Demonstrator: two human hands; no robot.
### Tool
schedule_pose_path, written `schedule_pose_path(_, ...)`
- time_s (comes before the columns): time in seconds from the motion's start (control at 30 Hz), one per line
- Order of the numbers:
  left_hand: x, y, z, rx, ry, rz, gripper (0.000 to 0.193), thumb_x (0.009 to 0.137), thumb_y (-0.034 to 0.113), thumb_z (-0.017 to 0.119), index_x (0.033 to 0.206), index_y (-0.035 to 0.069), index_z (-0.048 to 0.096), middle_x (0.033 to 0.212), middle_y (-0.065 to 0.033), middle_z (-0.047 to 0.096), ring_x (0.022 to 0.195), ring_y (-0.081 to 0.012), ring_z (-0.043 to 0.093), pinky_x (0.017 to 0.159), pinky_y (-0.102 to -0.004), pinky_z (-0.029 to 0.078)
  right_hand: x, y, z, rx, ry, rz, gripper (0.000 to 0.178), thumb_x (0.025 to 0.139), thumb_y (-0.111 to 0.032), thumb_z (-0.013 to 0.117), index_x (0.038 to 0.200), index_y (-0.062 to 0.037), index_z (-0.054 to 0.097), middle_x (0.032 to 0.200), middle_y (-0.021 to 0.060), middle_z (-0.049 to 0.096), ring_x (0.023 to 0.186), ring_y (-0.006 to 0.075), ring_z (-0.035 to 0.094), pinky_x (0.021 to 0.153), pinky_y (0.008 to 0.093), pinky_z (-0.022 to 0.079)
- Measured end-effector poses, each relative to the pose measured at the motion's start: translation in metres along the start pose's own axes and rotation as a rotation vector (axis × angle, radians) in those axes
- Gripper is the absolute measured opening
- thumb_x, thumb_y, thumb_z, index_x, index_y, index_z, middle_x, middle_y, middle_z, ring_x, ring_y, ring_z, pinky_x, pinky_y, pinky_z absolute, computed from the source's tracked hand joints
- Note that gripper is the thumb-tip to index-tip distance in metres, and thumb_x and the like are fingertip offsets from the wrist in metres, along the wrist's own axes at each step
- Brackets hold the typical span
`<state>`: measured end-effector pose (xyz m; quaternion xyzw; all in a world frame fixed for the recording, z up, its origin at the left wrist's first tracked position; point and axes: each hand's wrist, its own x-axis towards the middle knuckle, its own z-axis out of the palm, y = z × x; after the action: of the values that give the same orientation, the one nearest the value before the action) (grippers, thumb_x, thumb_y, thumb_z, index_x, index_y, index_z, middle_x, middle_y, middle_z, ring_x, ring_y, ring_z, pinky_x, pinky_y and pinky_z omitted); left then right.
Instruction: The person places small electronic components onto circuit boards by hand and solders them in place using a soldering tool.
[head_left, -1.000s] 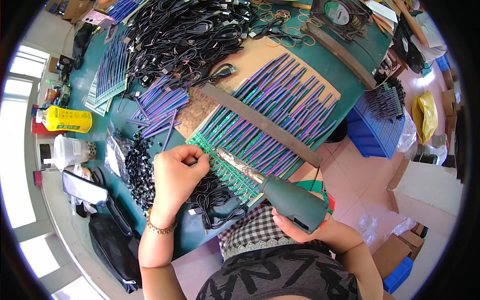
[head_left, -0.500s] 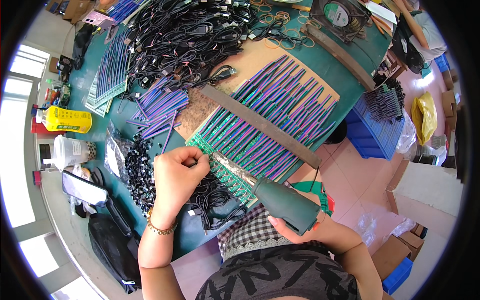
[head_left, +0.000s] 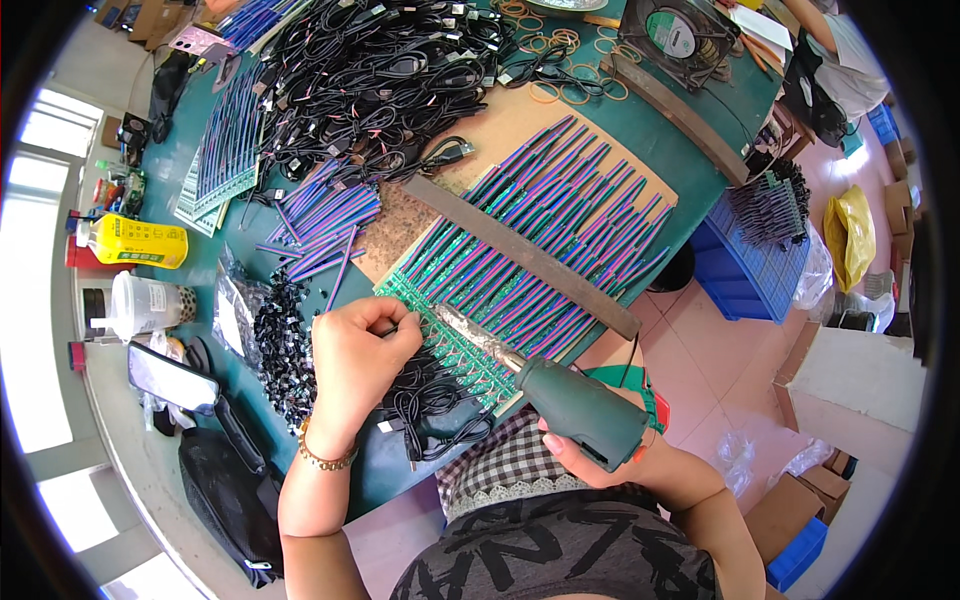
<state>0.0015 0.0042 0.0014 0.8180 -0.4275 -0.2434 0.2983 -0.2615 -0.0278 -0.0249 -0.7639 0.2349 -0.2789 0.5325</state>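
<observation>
Green tabletop [head_left: 640,110] is crowded: black cables [head_left: 370,70] fill the far side, and a dark bar [head_left: 520,255] lies across a row of purple wires [head_left: 545,225] near the front edge. Left hand [head_left: 350,365] is pinched shut at the green board strip [head_left: 445,345]; right hand [head_left: 600,460] grips a soldering gun [head_left: 560,395], tip on the strip. Little bare surface shows around the hands.

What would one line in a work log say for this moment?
left hand: pinching at edge of green circuit strip | right hand: gripping green-handled soldering tool, tip on strip | flat metal bar: lying across coloured wires
</observation>
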Motion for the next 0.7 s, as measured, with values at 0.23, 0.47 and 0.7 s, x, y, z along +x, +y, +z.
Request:
schedule_pose_path(0.23,0.0005,-0.0002,-0.001,0.021,-0.004,0.009,0.008,0.073,0.008,0.071,0.072,0.0,0.069,0.05,-0.0009,0.055,0.046,-0.0035,0.045,0.046,-0.0233,0.037,0.0012,-0.0013,0.0002,0.075,0.066,-0.013,0.017,0.076,-0.005,0.07,0.091,-0.0014,0.063,0.08,0.0095,0.063,0.063,0.0239,0.062,0.055,0.0309,0.05)
schedule_pose_path(0.47,0.0007,-0.0007,-0.0014,0.022,-0.02,0.006,0.008,0.073,0.008,0.071,0.072,0.0,0.069,0.05,-0.0012,0.055,0.046,-0.0041,0.045,0.047,-0.0235,0.037,0.0053,-0.0044,-0.002,-0.048,-0.01,-0.037,0.018,0.076,-0.007,0.071,0.091,-0.0025,0.063,0.08,0.0085,0.062,0.063,0.023,0.062,0.055,0.0307,0.05)
schedule_pose_path(0.7,0.0008,0.0009,-0.0014,0.021,-0.013,0.014,0.008,0.073,0.008,0.071,0.072,0.0,0.069,0.05,-0.0013,0.054,0.046,-0.0041,0.044,0.047,-0.0235,0.037,0.0019,0.004,0.0017,-0.009,0.087,-0.153,0.018,0.076,-0.008,0.071,0.091,-0.0018,0.064,0.08,0.0087,0.064,0.061,0.0222,0.062,0.053,0.0318,0.05)
